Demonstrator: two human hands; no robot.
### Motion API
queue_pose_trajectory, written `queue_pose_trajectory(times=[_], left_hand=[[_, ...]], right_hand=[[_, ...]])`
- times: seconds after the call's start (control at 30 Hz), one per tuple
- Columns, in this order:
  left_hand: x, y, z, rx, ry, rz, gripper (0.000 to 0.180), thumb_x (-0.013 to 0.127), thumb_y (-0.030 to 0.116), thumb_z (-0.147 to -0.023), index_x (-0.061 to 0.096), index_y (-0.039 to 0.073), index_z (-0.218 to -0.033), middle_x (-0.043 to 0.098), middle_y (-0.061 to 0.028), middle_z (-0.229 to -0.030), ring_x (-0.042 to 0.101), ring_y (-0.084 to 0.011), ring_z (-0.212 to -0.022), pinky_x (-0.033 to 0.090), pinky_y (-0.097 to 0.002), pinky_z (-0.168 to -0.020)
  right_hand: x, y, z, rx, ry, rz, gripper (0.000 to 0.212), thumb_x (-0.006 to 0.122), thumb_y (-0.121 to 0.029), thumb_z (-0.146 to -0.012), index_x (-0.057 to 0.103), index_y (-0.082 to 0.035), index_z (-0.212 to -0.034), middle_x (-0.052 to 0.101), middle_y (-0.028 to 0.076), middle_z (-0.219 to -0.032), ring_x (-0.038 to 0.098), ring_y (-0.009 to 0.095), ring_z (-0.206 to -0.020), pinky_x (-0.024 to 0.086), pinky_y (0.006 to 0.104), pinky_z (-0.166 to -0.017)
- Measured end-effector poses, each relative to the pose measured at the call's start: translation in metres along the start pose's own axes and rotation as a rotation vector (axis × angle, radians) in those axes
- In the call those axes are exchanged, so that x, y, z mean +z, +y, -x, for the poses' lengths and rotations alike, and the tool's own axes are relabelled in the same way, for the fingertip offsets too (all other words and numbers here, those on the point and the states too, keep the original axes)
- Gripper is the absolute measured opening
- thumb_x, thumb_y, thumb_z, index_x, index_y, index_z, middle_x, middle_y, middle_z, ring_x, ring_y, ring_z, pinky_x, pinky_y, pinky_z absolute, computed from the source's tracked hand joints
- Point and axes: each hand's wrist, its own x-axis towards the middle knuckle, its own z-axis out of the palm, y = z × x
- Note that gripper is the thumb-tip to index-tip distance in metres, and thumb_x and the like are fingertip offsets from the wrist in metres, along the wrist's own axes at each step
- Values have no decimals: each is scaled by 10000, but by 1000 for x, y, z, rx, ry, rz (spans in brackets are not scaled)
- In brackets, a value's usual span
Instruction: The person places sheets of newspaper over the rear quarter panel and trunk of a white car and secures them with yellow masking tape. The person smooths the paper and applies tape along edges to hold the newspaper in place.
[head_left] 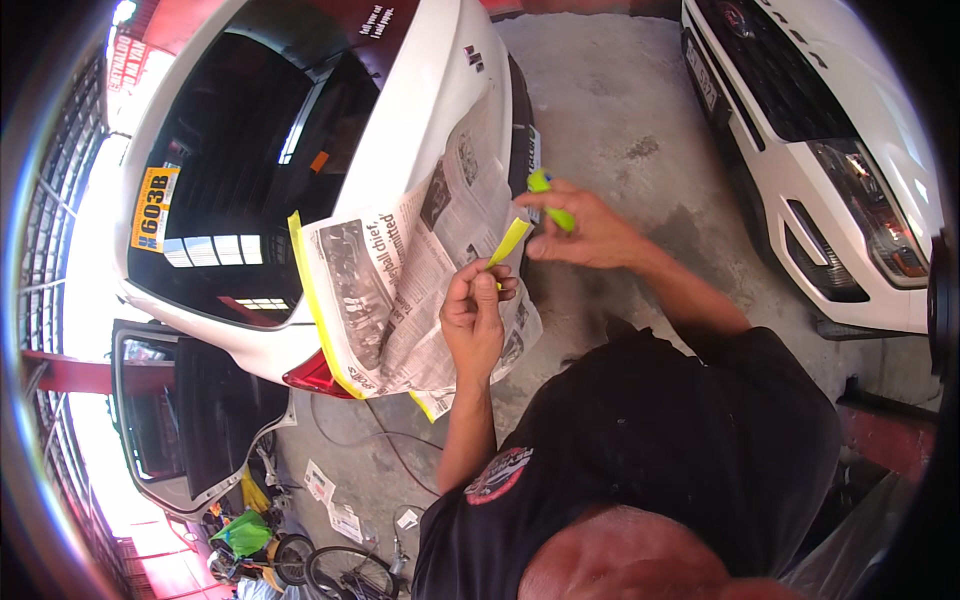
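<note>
My left hand [474, 318] pinches the end of a yellow-green masking tape strip [511, 241] between thumb and fingers. To its right, my right hand [592, 232] is closed around a roll of the same tape [554, 204], slightly blurred. Behind both hands, a newspaper sheet [400, 275] drapes over the rear corner of a white car [410, 130]. Yellow-green tape [318, 318] runs along the sheet's left edge, beside the rear window [262, 130] and the red tail light [322, 376]. Whether the strip joins the roll, I cannot tell.
A second white vehicle's front [850, 150] stands at the right across the concrete floor [620, 110]. At lower left are a detached car door or hatch panel [205, 410], a bicycle wheel [350, 577], a green bag [243, 534] and a hose [400, 450] on the floor.
</note>
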Motion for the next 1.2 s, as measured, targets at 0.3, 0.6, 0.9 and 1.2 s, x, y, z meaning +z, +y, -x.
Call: queue_pose_trajectory(times=[0.3,0.6,0.9,1.2], left_hand=[[25,-36,0,325,-59,-655,492,679,135,-996,541,-38,-1436,738,-207,-1156,752,-273,-961,577,-379,-864],[55,-49,-144,263,-220,-1209,371,747,234,-913,696,11,-1205,741,-209,-1077,720,-397,-959,570,-440,-865],[77,-83,-342,163,85,-1226,437,699,253,-961,668,-35,-1289,717,-268,-1158,721,-384,-1059,552,-436,-949],[97,-91,-358,205,204,-1343,398,703,181,-943,679,-34,-1277,737,-227,-1081,735,-358,-943,572,-429,-868]], right_hand=[[6,39,-10,-36,237,-91,184,750,-218,-928,798,-61,-1012,639,104,-832,626,231,-794,489,350,-735],[-111,125,-105,-50,462,8,164,751,-202,-950,780,-63,-1031,564,54,-877,536,163,-799,430,323,-709],[-118,202,-206,-105,274,-31,214,829,-257,-858,792,-89,-984,551,65,-857,554,193,-771,454,349,-681],[-73,241,-340,57,291,-105,349,863,-353,-817,785,-49,-969,576,115,-1009,638,227,-827,512,377,-738]])
